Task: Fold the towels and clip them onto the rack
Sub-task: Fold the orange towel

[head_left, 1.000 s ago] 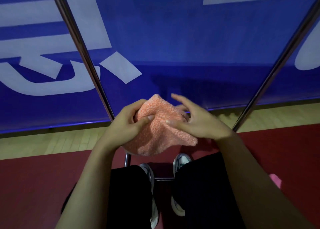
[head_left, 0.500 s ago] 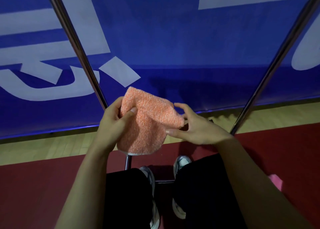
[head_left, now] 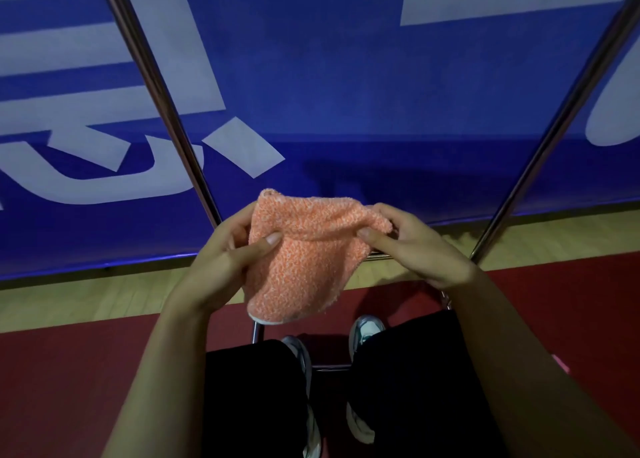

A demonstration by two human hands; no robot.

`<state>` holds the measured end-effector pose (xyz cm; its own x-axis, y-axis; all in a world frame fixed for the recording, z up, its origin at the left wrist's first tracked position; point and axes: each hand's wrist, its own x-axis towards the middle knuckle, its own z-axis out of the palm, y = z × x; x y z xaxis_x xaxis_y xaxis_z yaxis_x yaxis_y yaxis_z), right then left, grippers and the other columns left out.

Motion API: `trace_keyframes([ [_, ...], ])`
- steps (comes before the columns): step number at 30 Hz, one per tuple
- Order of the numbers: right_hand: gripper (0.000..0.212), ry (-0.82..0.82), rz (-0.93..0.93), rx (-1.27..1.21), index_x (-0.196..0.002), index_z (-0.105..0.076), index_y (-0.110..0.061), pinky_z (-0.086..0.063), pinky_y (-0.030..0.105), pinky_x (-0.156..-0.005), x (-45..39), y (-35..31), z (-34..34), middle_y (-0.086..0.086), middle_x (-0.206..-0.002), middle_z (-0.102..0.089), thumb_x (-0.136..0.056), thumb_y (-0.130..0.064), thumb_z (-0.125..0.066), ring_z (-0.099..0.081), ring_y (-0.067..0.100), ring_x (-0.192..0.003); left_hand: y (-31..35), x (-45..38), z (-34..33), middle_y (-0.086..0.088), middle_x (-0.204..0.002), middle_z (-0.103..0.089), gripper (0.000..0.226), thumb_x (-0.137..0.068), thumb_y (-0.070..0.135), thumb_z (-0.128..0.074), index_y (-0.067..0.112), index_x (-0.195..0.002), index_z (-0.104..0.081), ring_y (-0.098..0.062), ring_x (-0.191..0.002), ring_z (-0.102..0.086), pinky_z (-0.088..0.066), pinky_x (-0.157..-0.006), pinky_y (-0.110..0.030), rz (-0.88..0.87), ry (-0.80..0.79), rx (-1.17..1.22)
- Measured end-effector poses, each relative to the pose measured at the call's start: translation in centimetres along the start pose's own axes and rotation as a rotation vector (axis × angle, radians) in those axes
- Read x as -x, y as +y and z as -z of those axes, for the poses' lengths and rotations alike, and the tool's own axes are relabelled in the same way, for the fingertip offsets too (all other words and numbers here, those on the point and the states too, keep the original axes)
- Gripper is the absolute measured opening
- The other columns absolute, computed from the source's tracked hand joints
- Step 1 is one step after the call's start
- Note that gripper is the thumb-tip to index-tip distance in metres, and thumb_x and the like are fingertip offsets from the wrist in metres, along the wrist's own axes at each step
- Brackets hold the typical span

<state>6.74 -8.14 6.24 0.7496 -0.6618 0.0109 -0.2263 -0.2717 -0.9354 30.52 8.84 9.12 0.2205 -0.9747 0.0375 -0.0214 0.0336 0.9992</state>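
While both hands pinch it, the orange towel (head_left: pixel 304 249) hangs mid-frame, just above the knees, w/ its top edge stretched roughly left-right betw. them. Left hand (head_left: pixel 225 249) grips the upper-left corner, thumb on the near face, fingers curled behind; right hand (head_left: pixel 412 246) pinches the upper-right corner, thumb tip on the front, fingers tucked behind the cloth. Hands are apart, towel spanning the gap, lower part drooping to a rounded point at frame center; a pale edge shows at the bottom. Long axis now looks near-horizontal along the top edge.

Rack (head_left: pixel 166 111): two metal poles rise diagonally, one upper left, one upper right, w/ a low bar near the feet. Left pole passes just behind the left hand, so that hand looks nearer to rack metal; right pole is farther off to the right. No clips visible, and the top rail is out of frame. Judgement: fold prob. not finished; next move depends on bringing corners together or lifting upward.
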Motion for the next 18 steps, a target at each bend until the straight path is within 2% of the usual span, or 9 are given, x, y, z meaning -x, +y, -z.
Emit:
trace_keyframes([
  [2, 0.034, -0.057, -0.046, -0.328, -0.124, -0.066, -0.014, -0.050, 0.034, -0.103, 0.5, -1.0, 0.1, 0.002, -0.122, -0.072, -0.099, -0.037, -0.060, -0.066, 0.015, -0.118, 0.1, 0.0, 0.1, -0.013, -0.124, -0.072, 0.038, -0.092, 0.016, -0.067, 0.013, -0.130, -0.065, -0.031, -0.115, -0.070, -0.059, -0.092, -0.037, -0.011, -0.009, 0.107],
  [3, 0.035, -0.070, -0.057, -0.457, -0.126, -0.066, -0.014, -0.051, 0.033, -0.102, 0.7, -1.4, 0.1, 0.005, -0.122, -0.072, -0.099, -0.035, -0.057, -0.066, 0.016, -0.117, 0.2, -0.1, 0.1, -0.012, -0.123, -0.072, 0.040, -0.089, 0.022, -0.075, 0.014, -0.128, -0.067, -0.030, -0.114, -0.070, -0.059, -0.090, -0.036, -0.007, -0.009, 0.160],
  [5, 0.037, -0.072, -0.041, -0.583, -0.127, -0.069, -0.017, -0.047, 0.042, -0.107, 0.7, -1.5, -0.1, 0.010, -0.122, -0.068, -0.098, -0.035, -0.055, -0.062, 0.023, -0.117, 0.0, -0.2, 0.4, -0.012, -0.123, -0.072, 0.054, -0.078, 0.037, -0.089, 0.018, -0.125, -0.070, -0.030, -0.112, -0.070, -0.059, -0.089, -0.036, 0.014, -0.017, 0.214],
  [6, 0.036, -0.068, -0.033, -0.616, -0.125, -0.071, -0.018, -0.043, 0.046, -0.111, 0.6, -1.5, -0.2, 0.010, -0.122, -0.068, -0.097, -0.037, -0.056, -0.060, 0.024, -0.118, 0.0, -0.2, 0.4, -0.012, -0.122, -0.072, 0.053, -0.078, 0.037, -0.089, 0.017, -0.125, -0.070, -0.030, -0.112, -0.070, -0.059, -0.089, -0.036, 0.019, -0.017, 0.226],
  [8, 0.035, -0.064, -0.025, -0.624, -0.121, -0.074, -0.019, -0.038, 0.048, -0.114, 0.4, -1.4, -0.4, 0.006, -0.121, -0.070, -0.096, -0.038, -0.057, -0.059, 0.023, -0.119, 0.0, -0.4, 0.2, -0.011, -0.118, -0.073, 0.036, -0.088, 0.022, -0.075, 0.014, -0.122, -0.069, -0.029, -0.109, -0.071, -0.059, -0.088, -0.037, 0.013, 0.005, 0.236],
  [11, 0.040, -0.096, -0.044, -0.617, -0.131, -0.067, -0.013, -0.042, 0.046, -0.111, 0.3, -1.5, -0.5, 0.006, -0.124, -0.071, -0.100, -0.033, -0.052, -0.062, 0.022, -0.119, 0.4, -0.4, -0.3, -0.007, -0.109, -0.076, 0.031, -0.088, 0.013, -0.059, 0.013, -0.118, -0.068, -0.025, -0.102, -0.073, -0.060, -0.084, -0.034, 0.020, 0.037, 0.251],
  [15, 0.044, -0.055, -0.006, -0.619, -0.134, -0.063, -0.003, -0.041, 0.044, -0.116, 0.0, -1.5, -0.8, 0.012, -0.130, -0.070, -0.098, -0.027, -0.054, -0.061, 0.024, -0.127, 0.8, -0.3, -0.5, -0.005, -0.107, -0.076, 0.034, -0.088, 0.015, -0.060, 0.013, -0.121, -0.065, -0.022, -0.098, -0.074, -0.060, -0.081, -0.033, 0.046, 0.037, 0.244],
  [17, 0.046, 0.035, 0.012, -0.621, -0.131, -0.064, 0.001, -0.043, 0.042, -0.116, -0.2, -1.4, -1.0, 0.018, -0.132, -0.068, -0.095, -0.026, -0.057, -0.062, 0.026, -0.127, 0.7, -0.3, -0.8, -0.006, -0.114, -0.075, 0.044, -0.091, 0.015, -0.066, 0.018, -0.134, -0.057, -0.026, -0.105, -0.074, -0.062, -0.086, -0.038, 0.071, 0.036, 0.221],
  [18, 0.045, 0.087, 0.014, -0.608, -0.128, -0.065, 0.001, -0.045, 0.041, -0.112, -0.3, -1.2, -1.0, 0.018, -0.129, -0.070, -0.093, -0.027, -0.060, -0.065, 0.025, -0.121, 0.5, -0.3, -1.0, -0.008, -0.119, -0.074, 0.052, -0.095, 0.013, -0.070, 0.025, -0.141, -0.050, -0.028, -0.109, -0.073, -0.062, -0.089, -0.042, 0.087, 0.032, 0.193],
])
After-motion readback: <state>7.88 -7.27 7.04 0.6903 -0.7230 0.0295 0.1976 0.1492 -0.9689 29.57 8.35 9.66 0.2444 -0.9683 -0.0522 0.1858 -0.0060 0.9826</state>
